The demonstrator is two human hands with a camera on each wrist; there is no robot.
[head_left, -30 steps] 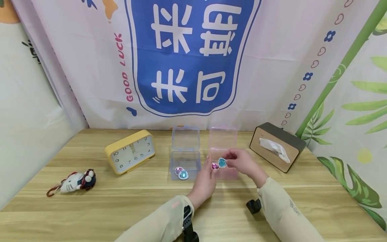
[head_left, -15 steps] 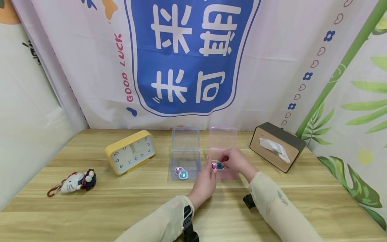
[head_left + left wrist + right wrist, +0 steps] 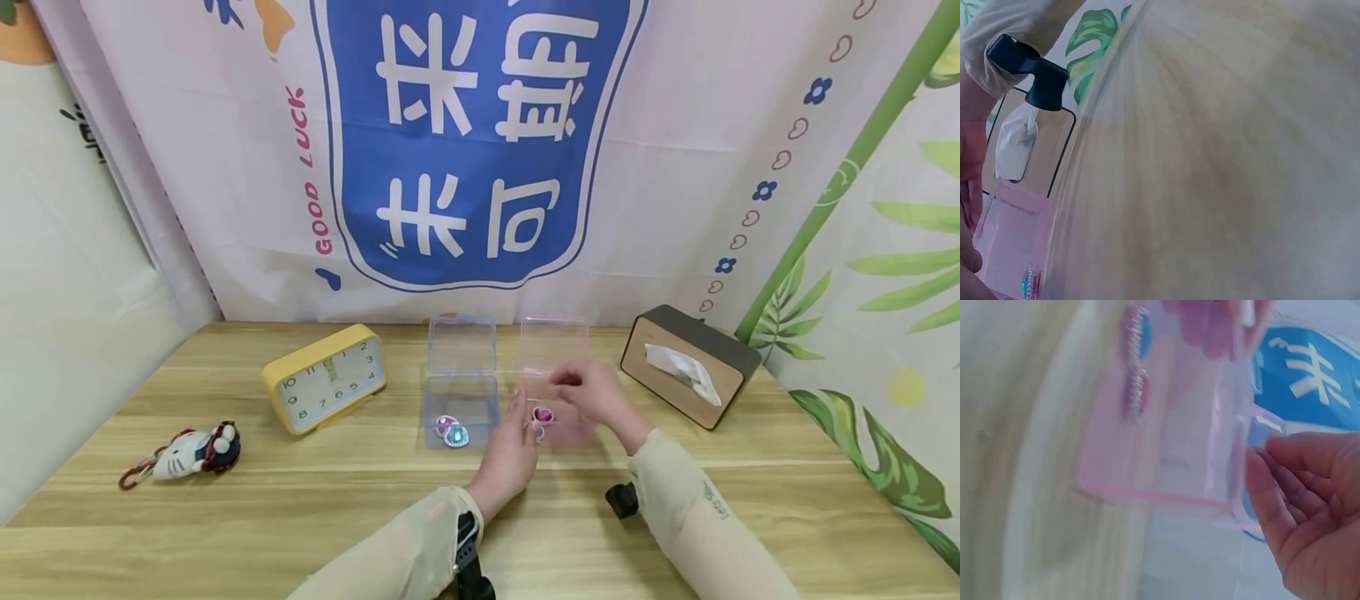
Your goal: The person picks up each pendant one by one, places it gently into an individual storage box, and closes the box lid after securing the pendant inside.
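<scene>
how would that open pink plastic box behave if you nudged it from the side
The pink box looks thin-walled and nearly empty, so it is probably light and would slide on the smooth wooden table. Its upright lid may make it tip backward. The left hand beside it seems to steady it.

Two open boxes side by side mid-bench (image 3: pixel 225 517), left box (image 3: pixel 459 410) holding two gems (image 3: pixel 452 431), right box (image 3: pixel 553 400) holding one gem (image 3: pixel 542 413), clock (image 3: pixel 324 389) left of the boxes, toy (image 3: pixel 187 454) farther left and nearer, tissue box (image 3: pixel 688 365) right, banner (image 3: pixel 465 142) behind
</scene>
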